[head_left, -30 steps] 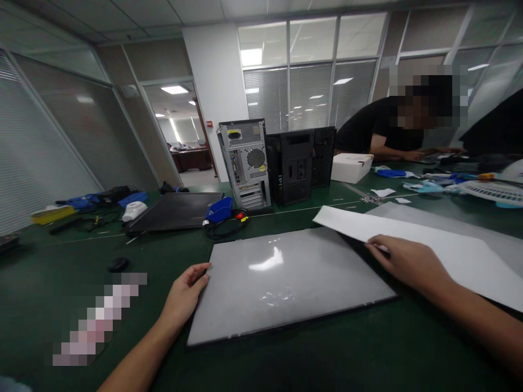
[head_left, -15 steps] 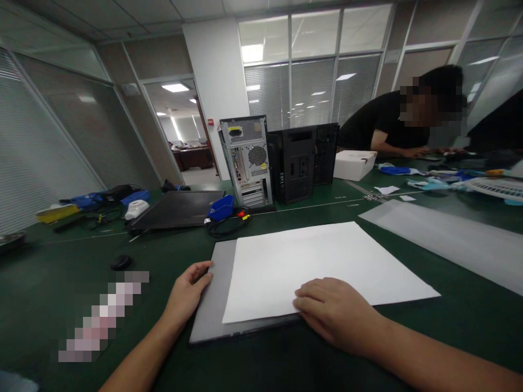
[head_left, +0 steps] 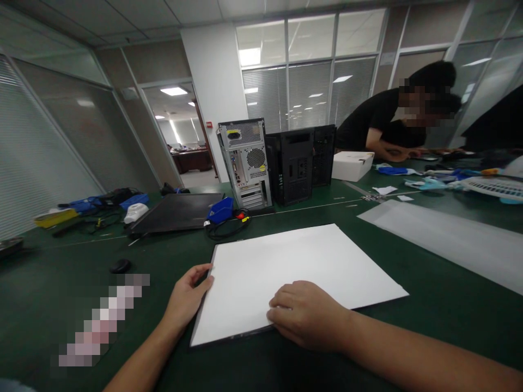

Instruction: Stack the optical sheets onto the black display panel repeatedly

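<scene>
A stiff-looking white sheet lies over a flat, dark-edged panel, covering nearly all of it. Only thin strips of the panel show along its left and near edges. My left hand holds the panel's left edge, thumb and fingers closed against it. My right hand pinches the near edge of the white sheet around its middle, knuckles up. The right fingertips are partly hidden beneath that hand.
A translucent sheet lies to the right. Behind stand an open computer case, black cases and a white box. A dark flat panel and a blue tray are back left. Another person leans over the table.
My right hand has slid the white sheet left across the panel, so the grey strip once bare at left is now nearly covered. My left hand has stayed at the edge.
</scene>
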{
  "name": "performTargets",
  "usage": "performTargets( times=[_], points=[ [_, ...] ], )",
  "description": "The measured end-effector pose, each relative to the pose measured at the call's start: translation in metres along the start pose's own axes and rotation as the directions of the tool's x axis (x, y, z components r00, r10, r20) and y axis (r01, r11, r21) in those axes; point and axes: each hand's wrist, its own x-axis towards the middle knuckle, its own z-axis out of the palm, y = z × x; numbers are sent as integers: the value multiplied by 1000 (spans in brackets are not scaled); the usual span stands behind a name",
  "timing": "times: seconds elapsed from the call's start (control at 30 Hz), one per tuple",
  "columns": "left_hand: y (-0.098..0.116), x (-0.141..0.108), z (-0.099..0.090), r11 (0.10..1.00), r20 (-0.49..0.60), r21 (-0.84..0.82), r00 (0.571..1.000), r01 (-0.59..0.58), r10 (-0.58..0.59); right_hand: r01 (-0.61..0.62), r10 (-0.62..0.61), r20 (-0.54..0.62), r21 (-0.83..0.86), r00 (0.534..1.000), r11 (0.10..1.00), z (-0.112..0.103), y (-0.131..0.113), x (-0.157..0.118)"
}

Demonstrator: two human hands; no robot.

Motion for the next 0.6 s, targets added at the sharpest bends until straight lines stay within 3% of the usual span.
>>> performTargets(
  times=[0.37, 0.6],
  points=[
    [14, -8, 2, 997, -19, 61, 999, -37, 38, -38, 35, 55, 55, 998, 998, -3, -2, 7],
    [16, -8, 4, 996, -16, 88, 999, -28, 29, -75, 65, 57, 211, 996, 975, -22, 1, -6]
  ],
)
